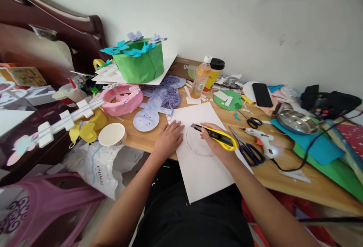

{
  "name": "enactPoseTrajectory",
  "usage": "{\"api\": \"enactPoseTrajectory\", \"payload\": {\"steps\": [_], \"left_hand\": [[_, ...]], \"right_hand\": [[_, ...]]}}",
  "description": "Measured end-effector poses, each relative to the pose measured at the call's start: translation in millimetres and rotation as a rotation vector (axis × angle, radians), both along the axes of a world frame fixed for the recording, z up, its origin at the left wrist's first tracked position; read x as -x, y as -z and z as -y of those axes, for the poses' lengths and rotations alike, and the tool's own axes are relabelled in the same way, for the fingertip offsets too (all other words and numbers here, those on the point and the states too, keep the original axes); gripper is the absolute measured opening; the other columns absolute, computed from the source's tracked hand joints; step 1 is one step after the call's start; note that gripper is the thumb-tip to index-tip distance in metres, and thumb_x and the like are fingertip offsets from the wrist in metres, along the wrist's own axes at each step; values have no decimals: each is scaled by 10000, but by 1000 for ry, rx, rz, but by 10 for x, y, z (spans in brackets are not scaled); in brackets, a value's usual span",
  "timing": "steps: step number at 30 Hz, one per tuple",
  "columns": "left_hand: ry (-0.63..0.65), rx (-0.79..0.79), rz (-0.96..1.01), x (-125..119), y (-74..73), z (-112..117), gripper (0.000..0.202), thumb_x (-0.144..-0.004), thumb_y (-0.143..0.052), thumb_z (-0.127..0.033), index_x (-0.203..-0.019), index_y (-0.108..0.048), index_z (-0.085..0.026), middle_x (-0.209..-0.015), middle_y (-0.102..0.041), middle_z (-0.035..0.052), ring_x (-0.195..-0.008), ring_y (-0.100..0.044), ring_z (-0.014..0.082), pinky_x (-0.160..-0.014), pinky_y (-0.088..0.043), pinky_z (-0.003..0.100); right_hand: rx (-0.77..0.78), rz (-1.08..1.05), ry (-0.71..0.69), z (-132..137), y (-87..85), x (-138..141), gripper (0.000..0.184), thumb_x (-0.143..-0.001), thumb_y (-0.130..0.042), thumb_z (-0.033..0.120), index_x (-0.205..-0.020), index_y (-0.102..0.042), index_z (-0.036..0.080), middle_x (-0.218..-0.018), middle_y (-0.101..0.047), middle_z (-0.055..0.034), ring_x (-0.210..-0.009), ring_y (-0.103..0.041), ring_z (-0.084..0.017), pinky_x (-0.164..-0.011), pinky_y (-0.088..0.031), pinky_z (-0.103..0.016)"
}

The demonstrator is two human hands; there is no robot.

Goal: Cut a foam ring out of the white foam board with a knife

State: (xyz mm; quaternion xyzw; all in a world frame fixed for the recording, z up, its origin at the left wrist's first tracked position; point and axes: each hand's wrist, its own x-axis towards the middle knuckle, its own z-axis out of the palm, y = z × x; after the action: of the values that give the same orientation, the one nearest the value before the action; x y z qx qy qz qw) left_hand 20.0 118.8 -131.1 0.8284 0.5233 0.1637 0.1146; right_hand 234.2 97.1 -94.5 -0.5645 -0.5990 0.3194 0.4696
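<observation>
A white sheet of paper point(204, 171) lies on the wooden table point(283, 167) and hangs over its front edge. A faint circle point(195, 143) is marked on the sheet. My left hand point(169, 138) rests flat on the paper's left edge with its fingers spread. My right hand point(217, 143) is closed round a yellow and black utility knife point(218, 135), whose tip point(193, 126) touches the paper at the top of the circle.
Blue-handled scissors point(249, 152), a white glue gun point(262, 140) and small black scissors point(251, 119) lie right of my hand. Behind stand a drink bottle point(200, 77), a green paper box point(138, 62), a pink ring point(121, 99), a paper cup point(111, 134) and a steel bowl point(297, 122).
</observation>
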Motion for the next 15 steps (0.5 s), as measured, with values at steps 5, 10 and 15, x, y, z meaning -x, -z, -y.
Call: {"api": "enactPoseTrajectory", "payload": {"steps": [5,10,15], "left_hand": [[-1,-8,-2,-1,22,-2,418,-1018,-464,-276,-1416,-562,-198,-1563,-493,78,-1493,-380,238,-1253,-266,470],[-3,-5,2,-4,18,-5,425,-1018,-467,-279,-1424,-555,-191,-1561,-496,80,-1491,-382,240,-1255,-256,470],[-1,10,4,-8,1,-3,429,-1016,-471,-268,-1429,-551,-185,-1563,-493,79,-1493,-378,243,-1258,-249,468]], "right_hand": [[-31,-6,1,43,281,22,306,-853,-704,440,-1049,-763,212,-857,-783,-75,-796,-760,-263,-694,-637,-383],[-51,41,-6,71,283,73,304,-845,-718,396,-1076,-755,201,-878,-787,-74,-784,-758,-269,-798,-626,-448],[-83,79,-13,80,195,137,231,-858,-694,374,-1015,-752,215,-892,-782,-77,-773,-735,-264,-788,-618,-455]]}}
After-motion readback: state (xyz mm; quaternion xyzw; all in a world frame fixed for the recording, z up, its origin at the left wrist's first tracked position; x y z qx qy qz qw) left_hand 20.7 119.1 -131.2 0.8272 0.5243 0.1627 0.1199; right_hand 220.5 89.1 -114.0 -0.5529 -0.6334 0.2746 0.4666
